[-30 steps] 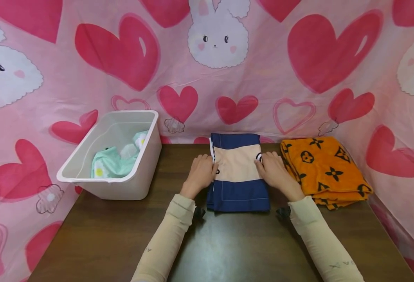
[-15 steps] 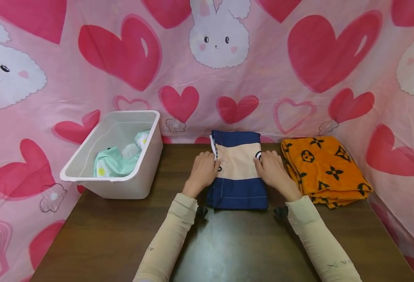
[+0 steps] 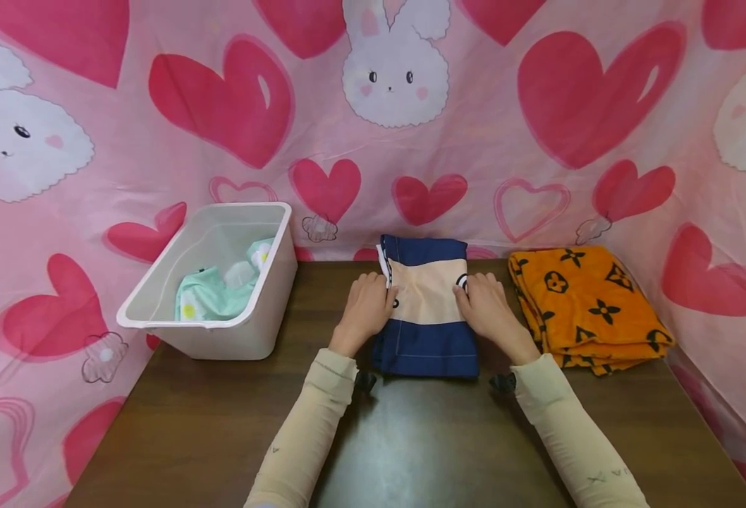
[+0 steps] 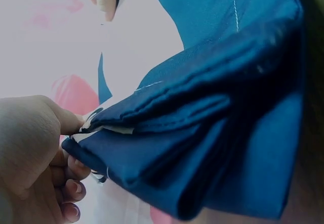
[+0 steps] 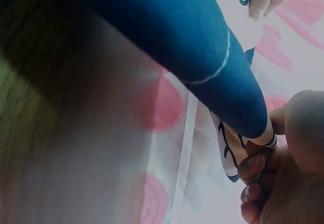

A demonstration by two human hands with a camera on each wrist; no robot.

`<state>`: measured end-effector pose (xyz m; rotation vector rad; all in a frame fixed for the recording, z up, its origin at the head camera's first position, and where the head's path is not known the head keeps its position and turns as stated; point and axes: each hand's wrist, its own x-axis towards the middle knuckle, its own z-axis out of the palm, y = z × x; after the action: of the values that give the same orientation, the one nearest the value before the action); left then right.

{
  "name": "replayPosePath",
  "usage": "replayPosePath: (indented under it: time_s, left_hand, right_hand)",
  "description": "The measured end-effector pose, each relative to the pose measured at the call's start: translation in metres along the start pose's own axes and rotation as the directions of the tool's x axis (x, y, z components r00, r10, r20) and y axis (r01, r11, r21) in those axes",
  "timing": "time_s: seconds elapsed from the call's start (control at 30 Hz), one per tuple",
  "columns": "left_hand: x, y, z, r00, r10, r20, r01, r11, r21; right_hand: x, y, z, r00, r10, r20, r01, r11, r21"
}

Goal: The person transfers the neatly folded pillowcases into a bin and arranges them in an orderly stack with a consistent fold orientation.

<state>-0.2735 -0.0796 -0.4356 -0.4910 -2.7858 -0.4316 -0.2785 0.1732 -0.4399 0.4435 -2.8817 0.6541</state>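
Note:
A folded navy-and-beige cloth (image 3: 429,291) is between my two hands in the head view. My left hand (image 3: 365,310) pinches its left edge, thumb on top and fingers curled beneath, as the left wrist view shows. At the opposite edge my right hand (image 3: 490,310) pinches the layers the same way, beside a black-and-white ring print. In the left wrist view the stacked navy layers (image 4: 202,148) hang in loose folds. The right wrist view shows the cloth's rounded navy fold (image 5: 202,47) raised off the table. Some of the fingers are hidden beneath the fabric in the head view.
A white plastic bin (image 3: 270,303) with mint-green patterned cloth (image 3: 214,293) inside stands at the left. To the right lies a folded orange blanket (image 3: 591,307) with black motifs, close to my right hand. A pink heart-patterned backdrop (image 3: 373,159) borders the brown table (image 3: 411,444).
The cloth's near edge has risen a little in the head view. My right hand has shifted slightly left, and the beige band is a little more wrinkled. Both hands keep their hold.

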Motion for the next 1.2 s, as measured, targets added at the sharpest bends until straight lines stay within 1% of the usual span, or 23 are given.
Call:
replayPosePath:
  time_s: [0.17, 0.3, 0.5, 0.73, 0.93, 1.2]
  left_hand:
    - [0.0, -0.003, 0.001, 1.0, -0.001, -0.02, 0.001, 1.0, 0.005]
    - [0.0, -0.004, -0.001, 1.0, -0.012, -0.02, 0.012, 1.0, 0.001]
    - [0.0, -0.005, -0.008, 0.998, -0.042, -0.042, 0.043, 0.999, 0.016]
    - [0.0, -0.005, -0.017, 0.997, -0.046, -0.054, 0.047, 0.999, 0.027]
    - [0.0, -0.005, -0.022, 0.997, -0.044, -0.064, 0.046, 0.999, 0.029]
    - [-0.001, -0.005, -0.021, 0.996, -0.051, -0.076, 0.054, 0.998, 0.037]
  right_hand:
    - [0.0, -0.002, 0.0, 1.0, -0.021, -0.018, 0.021, 0.999, 0.024]
    - [0.0, -0.004, -0.001, 0.999, -0.025, -0.029, 0.026, 0.999, 0.026]
    - [0.006, -0.014, -0.001, 0.999, -0.03, -0.041, 0.032, 0.998, 0.047]
    - [0.013, -0.026, -0.001, 0.996, -0.046, -0.073, 0.05, 0.997, 0.054]
    - [0.015, -0.028, -0.001, 0.997, -0.044, -0.067, 0.048, 0.998, 0.052]
    - [0.016, -0.028, -0.001, 0.995, -0.059, -0.078, 0.063, 0.997, 0.052]
